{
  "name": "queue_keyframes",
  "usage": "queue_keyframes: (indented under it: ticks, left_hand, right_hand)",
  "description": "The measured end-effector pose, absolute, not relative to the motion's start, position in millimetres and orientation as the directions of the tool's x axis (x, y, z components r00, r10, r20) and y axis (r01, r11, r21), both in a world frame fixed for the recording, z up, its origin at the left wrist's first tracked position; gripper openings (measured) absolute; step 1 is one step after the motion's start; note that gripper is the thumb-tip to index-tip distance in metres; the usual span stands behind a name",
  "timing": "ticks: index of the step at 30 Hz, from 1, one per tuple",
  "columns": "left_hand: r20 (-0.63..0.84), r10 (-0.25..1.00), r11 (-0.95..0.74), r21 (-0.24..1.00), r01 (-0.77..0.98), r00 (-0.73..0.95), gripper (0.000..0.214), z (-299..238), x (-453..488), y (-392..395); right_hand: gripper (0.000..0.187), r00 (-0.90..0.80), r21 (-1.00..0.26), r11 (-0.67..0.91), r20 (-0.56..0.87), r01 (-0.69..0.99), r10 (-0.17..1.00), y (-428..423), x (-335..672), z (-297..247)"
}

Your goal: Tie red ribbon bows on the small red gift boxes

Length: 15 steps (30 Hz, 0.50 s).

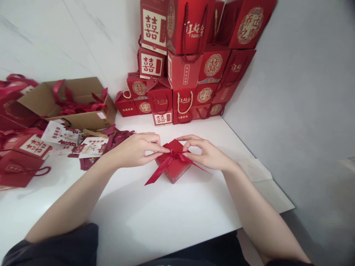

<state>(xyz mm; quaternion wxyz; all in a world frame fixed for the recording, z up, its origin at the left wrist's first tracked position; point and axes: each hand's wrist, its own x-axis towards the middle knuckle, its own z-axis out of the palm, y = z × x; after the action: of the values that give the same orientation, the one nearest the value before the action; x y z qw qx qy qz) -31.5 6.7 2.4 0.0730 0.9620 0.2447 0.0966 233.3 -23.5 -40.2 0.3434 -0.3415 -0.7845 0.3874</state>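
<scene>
A small red gift box (174,172) rests on the white table, one corner pointing toward me. Across its top a dark red ribbon (158,172) is tied in a bow, its two tails hanging out to the left and right. My left hand (141,149) pinches the left side of the bow between thumb and fingertips. From the other side, my right hand (206,152) pinches the bow's right loop, thumb and forefinger curled together. The knot shows between both sets of fingertips.
Red gift boxes with cord handles (185,70) stand stacked against the back wall. At the left, an open cardboard box (80,123) holds red ribbons. Printed cards (93,147), more ribbons and red boxes (19,166) lie nearby. The table's right edge meets a grey wall.
</scene>
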Motion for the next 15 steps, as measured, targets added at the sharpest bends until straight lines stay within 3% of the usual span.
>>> queue_keyframes:
  ticks: [5,7,9,15]
  left_hand:
    - [0.169,0.51,-0.857,0.017,0.515,0.843,0.027,0.0,-29.3,6.3]
    - [0.18,0.526,-0.846,0.01,0.533,0.831,0.024,1.3,-28.6,5.8]
    - [0.174,0.545,-0.838,0.112,0.534,0.82,0.023,2.5,-26.8,5.2]
    - [0.112,0.654,-0.633,0.623,0.46,0.748,0.035,-5.9,-16.1,7.2]
  right_hand:
    - [0.007,-0.528,-0.857,0.445,0.261,0.259,0.808,-23.6,232.5,-40.2]
    - [0.011,-0.532,-0.869,0.427,0.245,0.249,0.81,-23.6,231.9,-40.1]
    - [0.015,-0.531,-0.88,0.41,0.235,0.24,0.814,-23.8,231.1,-40.2]
    - [0.022,-0.518,-0.896,0.379,0.215,0.232,0.828,-22.2,229.5,-44.1]
